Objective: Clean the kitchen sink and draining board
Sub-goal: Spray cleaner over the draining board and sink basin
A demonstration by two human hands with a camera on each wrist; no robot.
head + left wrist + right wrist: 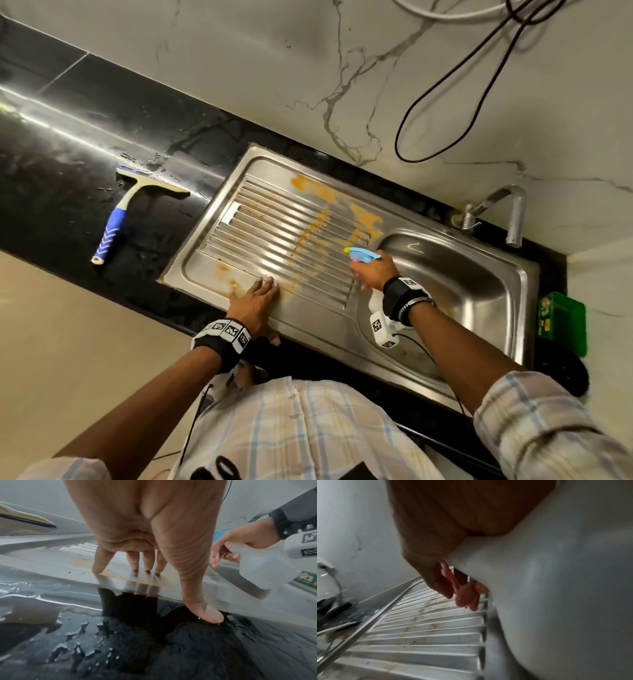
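A steel sink unit fills the middle of the head view: a ribbed draining board (274,226) smeared with orange stains on the left, the basin (455,274) on the right. My right hand (371,269) grips a translucent spray bottle (264,566) with a blue head (363,254) and pink trigger (453,580), held over the board's right end with the nozzle towards the stains. My left hand (255,301) rests flat on the board's near edge, fingers (147,561) spread straight, thumb on the wet black counter.
A squeegee (120,219) with a blue handle lies on the wet black counter (68,154) left of the sink. A tap (507,212) stands behind the basin. A green packet (558,318) lies right of the basin. A black cable (445,102) hangs on the marble wall.
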